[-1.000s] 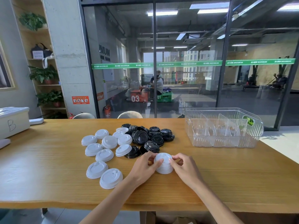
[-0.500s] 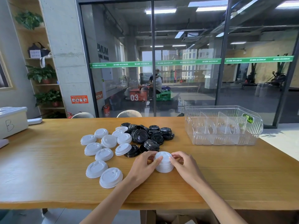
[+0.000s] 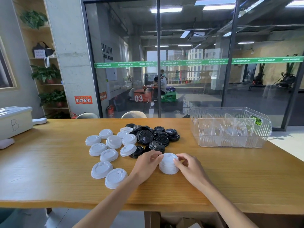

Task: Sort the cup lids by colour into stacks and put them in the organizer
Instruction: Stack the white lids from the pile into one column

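Right now both hands cup a short stack of white lids (image 3: 168,164) on the table (image 3: 230,170): the left hand (image 3: 146,162) curls against its nine o'clock side, the right hand (image 3: 187,165) pinches its three o'clock rim. These lids look thin, light and slippery, so the stack probably shears unless gripped low from opposite sides. Loose white lids (image 3: 108,155) lie at nine to ten o'clock, black lids (image 3: 153,135) at twelve, the clear organizer (image 3: 230,142) at two.
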`<state>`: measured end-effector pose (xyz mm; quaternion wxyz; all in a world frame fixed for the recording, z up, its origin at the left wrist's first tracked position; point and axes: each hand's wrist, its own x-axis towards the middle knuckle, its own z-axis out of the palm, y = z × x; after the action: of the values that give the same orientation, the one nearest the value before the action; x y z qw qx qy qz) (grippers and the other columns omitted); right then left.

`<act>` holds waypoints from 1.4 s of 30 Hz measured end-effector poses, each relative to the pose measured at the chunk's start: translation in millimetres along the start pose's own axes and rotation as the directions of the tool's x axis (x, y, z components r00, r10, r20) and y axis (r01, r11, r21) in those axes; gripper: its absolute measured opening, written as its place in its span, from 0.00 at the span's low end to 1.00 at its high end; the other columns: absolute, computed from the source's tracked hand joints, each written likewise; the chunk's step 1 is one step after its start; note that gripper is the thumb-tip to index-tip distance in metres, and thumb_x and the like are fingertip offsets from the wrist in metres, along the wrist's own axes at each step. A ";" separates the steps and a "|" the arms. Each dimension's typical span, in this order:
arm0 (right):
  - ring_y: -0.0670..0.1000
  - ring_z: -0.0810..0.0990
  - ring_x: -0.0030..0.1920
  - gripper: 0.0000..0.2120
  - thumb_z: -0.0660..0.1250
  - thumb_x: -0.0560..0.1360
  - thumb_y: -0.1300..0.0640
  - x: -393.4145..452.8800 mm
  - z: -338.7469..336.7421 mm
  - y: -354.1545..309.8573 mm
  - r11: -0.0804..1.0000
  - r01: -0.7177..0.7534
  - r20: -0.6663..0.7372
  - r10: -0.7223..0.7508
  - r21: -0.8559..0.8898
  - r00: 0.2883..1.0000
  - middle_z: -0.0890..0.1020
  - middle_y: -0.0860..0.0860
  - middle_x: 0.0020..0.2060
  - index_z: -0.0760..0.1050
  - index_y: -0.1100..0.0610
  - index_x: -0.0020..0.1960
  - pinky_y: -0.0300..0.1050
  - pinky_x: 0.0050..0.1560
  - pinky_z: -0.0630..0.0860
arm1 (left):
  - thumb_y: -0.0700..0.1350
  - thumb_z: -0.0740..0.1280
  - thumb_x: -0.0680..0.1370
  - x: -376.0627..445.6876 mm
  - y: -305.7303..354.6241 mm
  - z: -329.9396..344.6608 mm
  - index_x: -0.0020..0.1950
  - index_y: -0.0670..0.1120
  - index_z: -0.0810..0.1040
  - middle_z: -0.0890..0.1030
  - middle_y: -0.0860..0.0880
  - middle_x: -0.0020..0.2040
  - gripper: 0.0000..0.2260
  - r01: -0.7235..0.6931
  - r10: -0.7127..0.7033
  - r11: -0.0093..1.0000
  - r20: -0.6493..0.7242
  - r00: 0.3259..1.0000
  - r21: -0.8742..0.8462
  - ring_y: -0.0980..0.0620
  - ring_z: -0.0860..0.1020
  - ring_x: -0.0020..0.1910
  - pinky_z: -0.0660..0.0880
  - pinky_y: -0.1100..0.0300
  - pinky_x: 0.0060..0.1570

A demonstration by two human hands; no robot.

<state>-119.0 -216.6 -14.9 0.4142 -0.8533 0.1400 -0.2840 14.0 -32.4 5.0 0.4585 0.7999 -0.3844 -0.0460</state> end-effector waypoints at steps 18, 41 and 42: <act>0.38 0.74 0.57 0.09 0.70 0.82 0.43 2.5 0.4 5.8 0.998 0.006 -0.003 -0.006 -0.062 1.000 0.84 0.37 0.51 0.82 0.43 0.59 0.35 0.52 0.70 | 0.55 0.72 0.83 4.1 -0.6 -0.1 0.62 0.51 0.87 0.88 0.57 0.52 0.12 0.042 -0.042 0.999 0.000 0.999 -0.031 0.63 0.84 0.53 0.78 0.69 0.53; 0.43 0.73 0.66 0.33 0.72 0.75 0.32 1.7 2.3 4.7 0.998 -0.052 -0.011 0.052 -0.046 0.999 0.82 0.38 0.54 0.77 0.50 0.73 0.45 0.63 0.74 | 0.87 0.58 0.69 -60.1 -68.9 -97.8 0.60 0.64 0.80 0.77 0.68 0.55 0.34 -0.002 0.156 0.762 -0.181 0.971 0.647 0.65 0.75 0.56 0.68 0.58 0.64; 0.43 0.73 0.66 0.32 0.72 0.76 0.32 1.6 2.1 4.6 0.997 -0.051 -0.010 0.050 -0.054 0.999 0.82 0.38 0.54 0.77 0.50 0.73 0.45 0.63 0.74 | 0.86 0.57 0.70 -61.7 -71.9 -98.3 0.58 0.64 0.81 0.77 0.67 0.54 0.34 -0.025 0.182 0.739 -0.164 0.969 0.673 0.65 0.75 0.55 0.68 0.58 0.63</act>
<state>-116.4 -218.9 -19.1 0.3975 -0.8592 0.1709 -0.2731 53.8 97.2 -11.0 0.1840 0.8878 -0.3666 0.2086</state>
